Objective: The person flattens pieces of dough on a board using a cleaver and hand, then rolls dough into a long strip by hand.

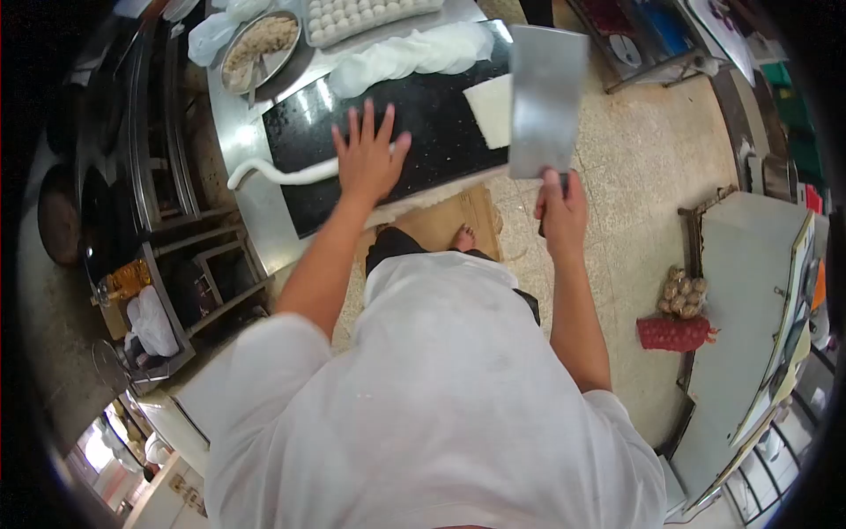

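Observation:
My left hand point(368, 163) is spread out flat, palm down, over one end of a long white dough rope point(295, 176). The rope's other end curls past the black board point(423, 150) onto the steel counter. Part of the rope is hidden under my left hand. Raised beside the counter's right edge, my right hand point(562, 212) grips the handle of a cleaver point(548, 101), its broad blade upright. Left of the blade, a flat white piece point(490, 110) lies on the board. A row of overlapping thin round dough wrappers point(414, 57) runs along the board's far side.
A metal bowl of minced filling point(264, 46) with a spoon stands at the far left of the steel counter point(242, 137). Beside it is a tray of small round white pieces point(366, 19). Cardboard point(441, 216) covers floor at my feet. A red net bag point(674, 334) lies at right.

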A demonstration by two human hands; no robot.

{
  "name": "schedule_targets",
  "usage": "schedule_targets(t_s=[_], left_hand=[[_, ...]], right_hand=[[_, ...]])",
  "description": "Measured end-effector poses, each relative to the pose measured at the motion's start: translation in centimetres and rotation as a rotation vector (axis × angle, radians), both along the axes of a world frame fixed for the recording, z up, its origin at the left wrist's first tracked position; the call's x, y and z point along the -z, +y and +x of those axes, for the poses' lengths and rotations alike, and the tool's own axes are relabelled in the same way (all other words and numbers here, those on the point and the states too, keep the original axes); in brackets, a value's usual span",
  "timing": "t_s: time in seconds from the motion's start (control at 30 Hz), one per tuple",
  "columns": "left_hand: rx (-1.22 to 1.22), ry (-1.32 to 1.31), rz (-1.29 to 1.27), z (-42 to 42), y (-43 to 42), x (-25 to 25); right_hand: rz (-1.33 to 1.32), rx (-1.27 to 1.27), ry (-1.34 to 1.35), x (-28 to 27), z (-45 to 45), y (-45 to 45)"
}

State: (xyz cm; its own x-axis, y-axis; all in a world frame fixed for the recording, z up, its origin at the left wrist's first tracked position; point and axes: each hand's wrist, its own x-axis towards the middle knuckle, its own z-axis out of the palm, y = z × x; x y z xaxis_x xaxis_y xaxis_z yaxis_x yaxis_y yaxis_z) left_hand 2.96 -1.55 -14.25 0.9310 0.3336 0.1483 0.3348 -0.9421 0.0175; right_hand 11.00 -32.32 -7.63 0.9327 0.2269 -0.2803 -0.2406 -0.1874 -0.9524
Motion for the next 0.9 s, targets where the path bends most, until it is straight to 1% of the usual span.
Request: schedule_targets(t_s=[0.03, 0.07, 0.13, 0.17, 0.2, 0.23, 0.27, 0.3, 0.37, 0.4, 0.43, 0.5, 0.53, 0.57, 0.6, 0.63, 0.7, 0.73, 0.77, 0.8, 0.83, 0.87, 0.9], left_hand=[[-0.040, -0.058, -0.006, 2.8, 1.5, 0.6], [-0.079, -0.121, -0.009, 4.9, 2.8, 1.1], [-0.071, -0.136, 0.030, 6.2, 3.2, 1.5], [-0.054, -0.145, 0.064, 6.4, 3.0, 1.6], [0.007, -0.140, 0.035, 5.1, 2.0, 1.4], [-0.004, -0.150, 0.051, 3.6, 0.8, 1.2], [0.022, -0.093, 0.042, 2.0, -0.4, 1.2], [0.047, -0.031, 0.030, 0.1, -1.4, 1.3], [0.082, -0.078, -0.023, -3.1, -3.2, 1.2], [0.064, -0.088, -0.009, -4.6, -3.8, 0.4], [0.075, -0.087, 0.025, -5.9, -4.3, -0.8], [0.088, -0.072, 0.060, -6.9, -4.8, -3.4], [-0.033, 0.120, -0.199, -6.6, -5.1, -5.4], [-0.157, 0.314, -0.460, -6.8, -5.4, -6.4], [-0.169, 0.163, -0.474, -7.1, -5.1, -5.0], [-0.163, 0.166, -0.465, -6.5, -4.6, -4.7], [-0.238, 0.089, -0.674, -4.0, -2.9, -4.1], [-0.270, 0.017, -0.611, -2.4, -1.4, -2.8], [-0.254, -0.064, -0.674, -0.8, 0.5, -3.3], [-0.345, -0.175, -0.710, 1.1, 2.5, -3.4], [-0.335, -0.298, -0.726, 2.4, 4.4, -4.7], [-0.219, -0.336, -0.751, 3.0, 6.3, -7.0], [-0.120, -0.366, -0.826, 2.3, 6.7, -10.0]], right_hand=[[0.061, 0.010, -0.087, -0.6, -0.6, -0.6], [0.063, -0.002, -0.085, -0.5, -0.7, -0.6], [0.279, -0.003, -0.237, 0.5, -0.2, -0.1], [0.286, -0.014, -0.244, 1.4, 0.1, 0.2], [0.233, -0.022, -0.146, 2.9, 0.6, 0.8], [0.186, -0.029, -0.049, 4.4, 1.2, 1.5], [0.105, -0.015, 0.175, 5.6, 1.6, 2.2], [0.122, -0.025, 0.173, 6.1, 1.6, 2.3], [0.153, -0.034, 0.506, 6.3, 1.6, 2.5], [0.177, 0.008, 0.501, 5.9, 1.2, 2.5], [0.186, -0.010, 0.494, 5.1, 0.9, 2.3], [0.164, 0.007, 0.386, 3.2, -0.5, 1.2], [0.171, 0.001, 0.390, 3.2, -0.8, 0.8], [0.237, -0.001, 0.277, 3.3, -1.1, 0.0], [0.302, 0.002, 0.163, 3.4, -1.4, -0.6], [0.311, 0.009, 0.164, 4.0, -1.3, -0.5], [0.405, 0.046, 0.129, 5.6, -0.4, 0.6], [0.404, 0.010, 0.225, 6.2, 0.0, 1.1], [0.409, 0.013, 0.222, 6.4, 0.5, 1.6], [0.314, 0.036, 0.350, 6.6, 0.6, 2.2], [0.217, 0.057, 0.480, 6.8, 0.4, 2.6], [0.177, 0.022, 0.432, 6.3, 0.4, 2.7], [0.267, -0.011, 0.419, 6.5, 0.3, 2.2]])
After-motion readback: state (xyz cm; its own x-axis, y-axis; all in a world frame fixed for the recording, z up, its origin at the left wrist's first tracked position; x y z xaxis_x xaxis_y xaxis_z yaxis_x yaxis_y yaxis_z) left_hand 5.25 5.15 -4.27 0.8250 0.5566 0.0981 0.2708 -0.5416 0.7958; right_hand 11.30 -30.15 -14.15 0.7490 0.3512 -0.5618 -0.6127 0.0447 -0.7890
